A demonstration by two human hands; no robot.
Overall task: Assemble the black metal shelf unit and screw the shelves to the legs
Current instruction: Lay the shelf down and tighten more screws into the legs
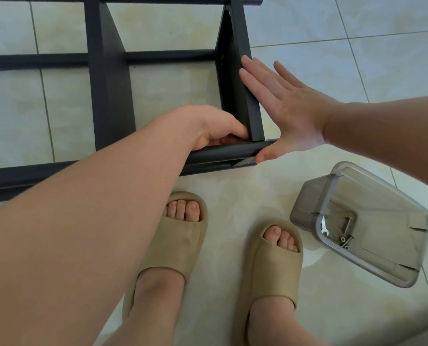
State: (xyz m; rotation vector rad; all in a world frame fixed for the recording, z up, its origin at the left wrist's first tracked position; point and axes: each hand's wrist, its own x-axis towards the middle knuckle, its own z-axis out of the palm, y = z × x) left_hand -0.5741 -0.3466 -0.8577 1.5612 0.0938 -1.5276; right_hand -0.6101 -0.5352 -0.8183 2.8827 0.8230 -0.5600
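Step in hand: lining up the end shelf with a leg, judging by the hands; no screw or tool shows at the joint.
Task's thing: the black metal shelf unit [108, 96] lies on its side on the pale tiled floor [307, 26], just ahead of the beige slippers [178, 236].
Left hand: the left hand [215, 128] sits in the inner corner, fingers curled round the black round metal leg tube [228, 153]; whether they also pinch a screw is hidden.
Right hand: the right hand [287, 108] is flat, fingers straight and apart, pressing the outer face of the black end shelf panel [243, 78], thumb touching the tube's end.
Next move: probably fetching hardware, so one hand must let go while the other holds the corner square.
Hardware: the grey translucent plastic box [307, 203] lies tipped near the right foot, holding silver screws [346, 233] and a small silver spanner [323, 227].
Edges: the tube end and panel corner meet right at the thumb.
Open room: bare floor to the right of the panel.
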